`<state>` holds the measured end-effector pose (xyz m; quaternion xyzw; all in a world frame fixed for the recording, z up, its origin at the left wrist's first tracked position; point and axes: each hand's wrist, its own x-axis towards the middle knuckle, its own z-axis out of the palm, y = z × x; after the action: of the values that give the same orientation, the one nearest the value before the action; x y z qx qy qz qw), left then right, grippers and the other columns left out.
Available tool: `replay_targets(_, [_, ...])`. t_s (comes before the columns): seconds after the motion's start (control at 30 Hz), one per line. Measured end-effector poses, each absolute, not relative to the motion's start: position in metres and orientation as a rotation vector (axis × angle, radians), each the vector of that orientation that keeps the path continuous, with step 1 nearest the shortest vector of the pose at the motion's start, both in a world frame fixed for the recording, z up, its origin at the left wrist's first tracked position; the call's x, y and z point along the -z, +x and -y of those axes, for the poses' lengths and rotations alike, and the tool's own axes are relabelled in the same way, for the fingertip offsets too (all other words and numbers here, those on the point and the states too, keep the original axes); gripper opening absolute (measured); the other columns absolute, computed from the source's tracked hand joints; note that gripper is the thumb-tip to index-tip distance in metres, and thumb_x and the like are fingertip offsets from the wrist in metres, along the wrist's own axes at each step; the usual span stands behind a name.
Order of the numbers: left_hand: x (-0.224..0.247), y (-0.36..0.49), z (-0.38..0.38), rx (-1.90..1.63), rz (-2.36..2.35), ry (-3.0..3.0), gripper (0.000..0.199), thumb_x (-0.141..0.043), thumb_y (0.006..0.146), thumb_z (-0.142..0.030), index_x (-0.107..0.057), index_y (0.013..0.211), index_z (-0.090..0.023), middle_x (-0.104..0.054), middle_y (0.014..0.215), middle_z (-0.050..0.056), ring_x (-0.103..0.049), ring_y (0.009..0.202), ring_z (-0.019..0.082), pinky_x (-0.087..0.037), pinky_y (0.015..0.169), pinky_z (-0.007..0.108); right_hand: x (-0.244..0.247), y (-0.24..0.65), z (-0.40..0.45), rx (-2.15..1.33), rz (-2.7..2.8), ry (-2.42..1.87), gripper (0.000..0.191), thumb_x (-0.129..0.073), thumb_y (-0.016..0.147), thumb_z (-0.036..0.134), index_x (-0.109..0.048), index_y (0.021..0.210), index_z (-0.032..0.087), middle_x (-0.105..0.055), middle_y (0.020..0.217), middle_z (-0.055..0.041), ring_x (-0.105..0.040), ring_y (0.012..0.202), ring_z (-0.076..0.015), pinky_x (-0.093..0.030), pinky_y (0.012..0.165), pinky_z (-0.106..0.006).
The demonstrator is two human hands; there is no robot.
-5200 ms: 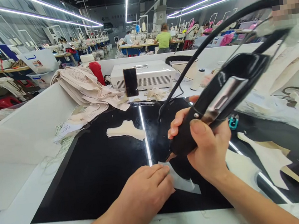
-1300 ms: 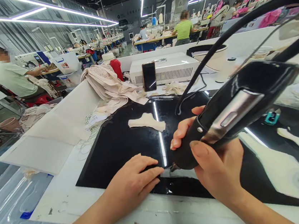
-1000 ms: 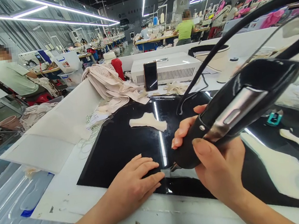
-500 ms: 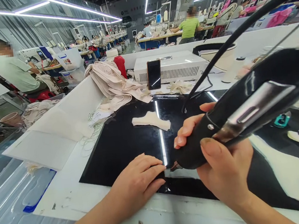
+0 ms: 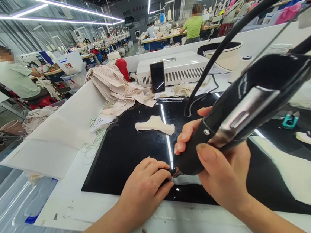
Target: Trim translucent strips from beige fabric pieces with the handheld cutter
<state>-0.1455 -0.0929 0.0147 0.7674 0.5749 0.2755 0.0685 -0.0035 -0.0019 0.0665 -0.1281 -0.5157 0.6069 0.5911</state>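
We've a wht table [image 5: 79, 212] w/ blk mat [image 5: 113, 162]; on mat we see small cream pc [image 5: 155, 124] mid, sheer pc [image 5: 188, 180] near, bigger cream pc [image 5: 293, 172] & teal snips [image 5: 290, 120] R. Far, off mat: wht vented box [image 5: 185, 71].

Glossy plastic-looking tool [image 5: 266, 77] with shiny metal lever [image 5: 246, 115], glossy board [image 5: 115, 160], matt cloth piece [image 5: 155, 125].

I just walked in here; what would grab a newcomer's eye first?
Most likely the big black handheld tool, slanting across the right half of the view in the right hand's grip. Its tip points down beside a translucent piece. Farther back, a phone stands upright before a white vented box.
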Motion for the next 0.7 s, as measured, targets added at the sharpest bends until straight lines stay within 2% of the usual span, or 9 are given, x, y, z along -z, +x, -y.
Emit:
replay_targets(0.37, [-0.015, -0.154, 0.105, -0.678, -1.719, 2.472, 0.017, -0.055, 0.103, -0.022, -0.068, 0.114, -0.019, -0.069, 0.123, 0.006, -0.063, 0.117, 0.022, -0.045, 0.114, 0.049, -0.065, -0.002, 0.006, -1.397, 1.235, -0.276, 0.043, -0.08, 0.085, 0.038, -0.054, 0.118, 0.028, -0.066, 0.083, 0.0028, -0.06, 0.061, -0.013, -0.052, 0.054, -0.029])
replay_targets(0.53, [-0.012, -0.158, 0.114, -0.645, -1.746, 2.585, 0.024, -0.052, 0.104, -0.024, -0.067, 0.124, -0.023, -0.07, 0.126, 0.007, -0.064, 0.122, 0.025, -0.048, 0.112, 0.054, -0.065, -0.003, 0.005, -1.407, 1.238, -0.281, 0.042, -0.08, 0.085, 0.037, -0.055, 0.117, 0.028, -0.066, 0.083, 0.0029, -0.06, 0.061, -0.0137, -0.052, 0.053, -0.029])
replay_targets(0.7, [-0.008, -0.157, 0.118, -0.686, -1.753, 2.623, 0.024, -0.055, 0.104, -0.025, -0.069, 0.122, -0.025, -0.072, 0.123, 0.005, -0.066, 0.122, 0.024, -0.051, 0.111, 0.051, -0.065, -0.001, 0.006, -1.41, 1.23, -0.297, 0.043, -0.08, 0.085, 0.038, -0.056, 0.118, 0.028, -0.065, 0.084, 0.0022, -0.061, 0.064, -0.0145, -0.053, 0.056, -0.03])
